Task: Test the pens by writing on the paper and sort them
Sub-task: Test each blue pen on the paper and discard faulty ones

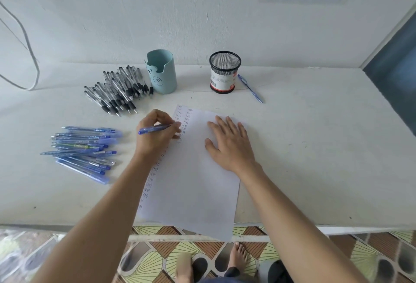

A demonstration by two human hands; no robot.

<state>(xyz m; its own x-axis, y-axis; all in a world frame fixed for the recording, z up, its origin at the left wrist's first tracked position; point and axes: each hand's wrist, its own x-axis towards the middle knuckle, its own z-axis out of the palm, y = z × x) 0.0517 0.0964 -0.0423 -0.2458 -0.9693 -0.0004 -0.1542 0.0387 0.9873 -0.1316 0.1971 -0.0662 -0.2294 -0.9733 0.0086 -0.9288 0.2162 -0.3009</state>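
A white sheet of paper point(193, 183) lies on the table with two columns of small written words down its left part. My left hand point(157, 134) grips a blue pen point(153, 129), its tip on the paper in the second column. My right hand point(229, 143) lies flat on the paper's upper right, fingers spread. A heap of blue pens point(85, 150) sits to the left. Farther back lies a heap of black-grip pens point(119, 90). One single blue pen point(249, 88) lies right of the black mesh cup point(225, 72).
A pale teal pen holder point(162, 71) stands beside the black pens, near the wall. The white table point(315, 147) ends at its front edge, with the paper overhanging it. A grey cable point(29, 57) hangs at the far left. My bare feet stand on patterned floor below.
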